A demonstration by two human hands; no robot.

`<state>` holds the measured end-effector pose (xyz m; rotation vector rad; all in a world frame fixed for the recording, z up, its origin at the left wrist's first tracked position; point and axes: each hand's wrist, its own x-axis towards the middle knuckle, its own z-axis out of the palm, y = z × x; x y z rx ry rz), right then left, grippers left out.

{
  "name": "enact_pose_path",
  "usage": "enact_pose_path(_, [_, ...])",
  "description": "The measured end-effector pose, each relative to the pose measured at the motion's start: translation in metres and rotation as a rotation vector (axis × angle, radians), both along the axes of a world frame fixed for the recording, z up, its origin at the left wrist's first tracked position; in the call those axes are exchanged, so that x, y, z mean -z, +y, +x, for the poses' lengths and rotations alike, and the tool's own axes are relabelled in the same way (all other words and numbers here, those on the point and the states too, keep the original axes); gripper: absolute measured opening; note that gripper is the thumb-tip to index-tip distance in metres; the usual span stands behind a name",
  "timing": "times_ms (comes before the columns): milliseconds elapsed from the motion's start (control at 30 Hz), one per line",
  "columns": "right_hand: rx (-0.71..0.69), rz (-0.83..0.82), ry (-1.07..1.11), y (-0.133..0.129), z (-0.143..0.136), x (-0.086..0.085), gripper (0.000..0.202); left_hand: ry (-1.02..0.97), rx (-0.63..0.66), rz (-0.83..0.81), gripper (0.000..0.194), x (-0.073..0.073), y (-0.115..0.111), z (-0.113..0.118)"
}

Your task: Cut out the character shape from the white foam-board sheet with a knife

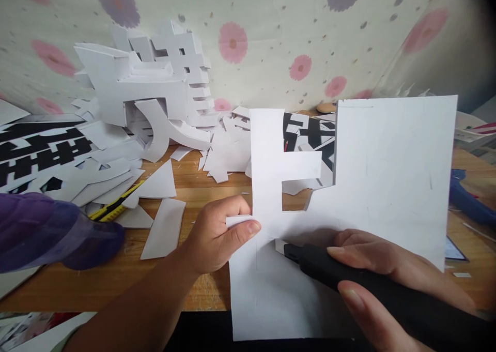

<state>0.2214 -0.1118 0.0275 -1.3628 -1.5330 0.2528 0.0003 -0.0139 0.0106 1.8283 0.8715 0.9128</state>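
A large white foam board [391, 161], partly cut out along its upper left, is held up over the table edge. My left hand [222, 233] pinches its left side, thumb on the front face. In my right hand [387, 274] is a black cutting tool [329, 272], its fingers and thumb closed round the handle. The tool's blade tip is at the board's face, just right of my left thumb. A strip with a short arm sticking right stands up from the board's upper left, beside an open notch. Faint lines mark the board.
White cut-out characters [151, 93] stand at the back left. Foam scraps [163, 228] lie on the wooden table [205, 295]. A yellow-and-black cutter [116, 202] lies at left, near a purple object [58, 233]. Something blue [470, 202] is at right; a flowered sheet [263, 42] hangs behind.
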Motion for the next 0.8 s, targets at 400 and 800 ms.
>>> enact_pose_path(400, [0.015, -0.011, -0.098, -0.011, 0.015, 0.016, 0.016, -0.001, -0.003, 0.011, 0.026, 0.001, 0.0, -0.001])
enact_pose_path(800, [0.012, -0.002, -0.002, -0.009, 0.01, 0.023, 0.016, -0.029, -0.008, -0.028, 0.026, 0.002, -0.001, 0.001])
